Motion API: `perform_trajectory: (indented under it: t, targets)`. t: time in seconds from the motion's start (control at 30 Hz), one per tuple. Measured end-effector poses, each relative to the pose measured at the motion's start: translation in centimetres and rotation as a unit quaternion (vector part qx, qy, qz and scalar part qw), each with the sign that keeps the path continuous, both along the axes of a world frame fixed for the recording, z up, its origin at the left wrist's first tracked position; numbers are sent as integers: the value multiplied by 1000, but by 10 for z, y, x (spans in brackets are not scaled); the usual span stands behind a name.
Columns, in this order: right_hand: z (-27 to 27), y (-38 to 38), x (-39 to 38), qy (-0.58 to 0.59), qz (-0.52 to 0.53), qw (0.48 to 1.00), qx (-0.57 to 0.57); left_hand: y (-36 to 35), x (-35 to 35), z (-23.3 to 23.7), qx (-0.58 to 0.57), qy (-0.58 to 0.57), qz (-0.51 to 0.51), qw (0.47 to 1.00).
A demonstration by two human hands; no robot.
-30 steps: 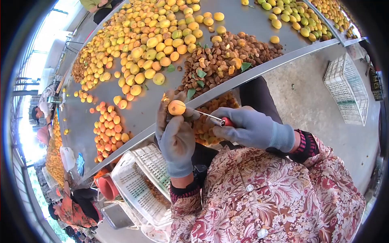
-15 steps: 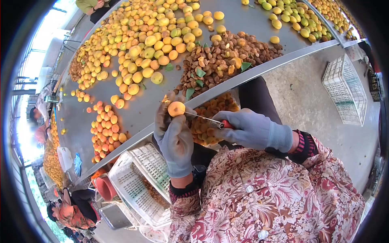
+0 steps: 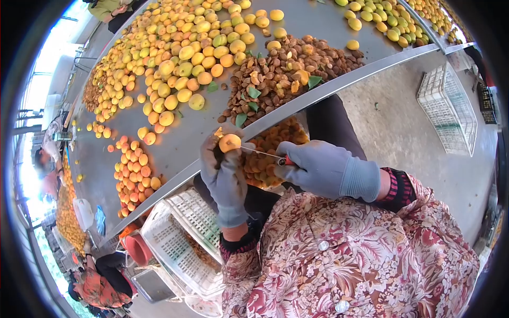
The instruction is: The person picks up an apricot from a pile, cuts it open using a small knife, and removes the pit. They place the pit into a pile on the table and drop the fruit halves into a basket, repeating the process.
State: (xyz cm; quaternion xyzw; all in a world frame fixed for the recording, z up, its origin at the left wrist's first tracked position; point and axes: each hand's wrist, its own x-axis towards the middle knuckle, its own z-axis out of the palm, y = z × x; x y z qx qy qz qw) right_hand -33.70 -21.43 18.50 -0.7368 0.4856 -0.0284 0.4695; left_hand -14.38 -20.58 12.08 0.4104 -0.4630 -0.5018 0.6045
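Observation:
My left hand point(image 3: 225, 183), in a grey glove, is closed around a yellow-orange apricot point(image 3: 230, 143) near the metal table's front edge. Orange flesh shows at the fingertips just above the fruit. In its grey glove, my right hand point(image 3: 321, 167) grips the red handle of a small thin-bladed tool point(image 3: 286, 160). The thin metal shaft points left, with its tip at the apricot's right side. Below the hands, orange apricot pieces point(image 3: 262, 164) fill a container by my lap. Beyond the table edge lies a heap of brown apricot pits point(image 3: 286, 71) with a few green leaves.
Whole apricots point(image 3: 185, 58) spread over the metal table point(image 3: 175, 143), with a smaller pile point(image 3: 132, 172) at its near left. White plastic crates point(image 3: 183, 238) stand below left, beside a red bucket point(image 3: 139, 249). Another white crate point(image 3: 448, 108) is on the right floor. Other people sit at left.
The view has shifted slightly, so the table and fruit sit a little further left and up. Both hands keep their holds, with the tool's tip still at the apricot.

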Motion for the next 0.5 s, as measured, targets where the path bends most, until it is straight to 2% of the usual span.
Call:
perform_trajectory:
  t: [0.03,0.07,0.13,0.17,0.23,0.37,0.43,0.5]
  targets:
    - [-1,1,2,-10,-4,1000,12,0,-4,1,28,115,-34,992]
    - [-5,1,4,-10,-7,1000,12,-1,-10,1,28,115,-38,992]
    - [-17,4,8,-43,-45,998,-22,-2,-19,2,73,273,-48,958]
    - [-20,4,10,-42,-48,998,-21,-4,-20,-6,75,274,-50,958]
    - [-23,3,14,-21,-61,998,-20,-10,-21,-19,102,464,-109,873]
    - [-21,-2,17,-15,-60,998,29,-6,-33,-10,114,492,-160,848]
    - [-30,-3,17,-25,-69,997,12,0,-43,5,172,389,-55,903]
    - [-30,-3,16,-25,-68,997,16,-4,-42,3,180,389,-57,902]
